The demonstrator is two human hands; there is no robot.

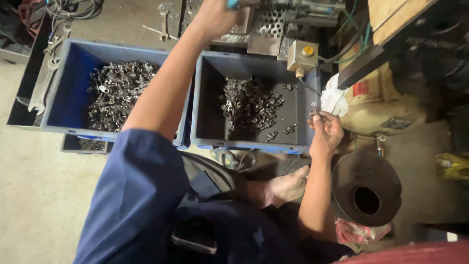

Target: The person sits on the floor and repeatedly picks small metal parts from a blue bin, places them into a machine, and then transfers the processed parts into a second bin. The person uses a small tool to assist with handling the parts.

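Observation:
My left hand [215, 17] reaches up to the machine at the top edge and is closed around a blue-tipped handle [232, 3]. My right hand [326, 131] hovers at the right rim of the grey-blue bin [205, 98] and pinches a small metal part [314, 106] between its fingertips. That bin holds a heap of small dark metal fittings [249, 105]. To its left, a second blue bin [58, 83] holds another heap of similar fittings [117, 93]. My forearm crosses over the gap between the two bins.
A small beige box with a yellow button [303, 55] hangs above the right bin, beside a perforated metal plate [268, 27]. A white rag [333, 98] lies to the right. A dark hollow cylinder [366, 188] stands by my bare foot [288, 186]. Wrenches [163, 22] lie behind the bins.

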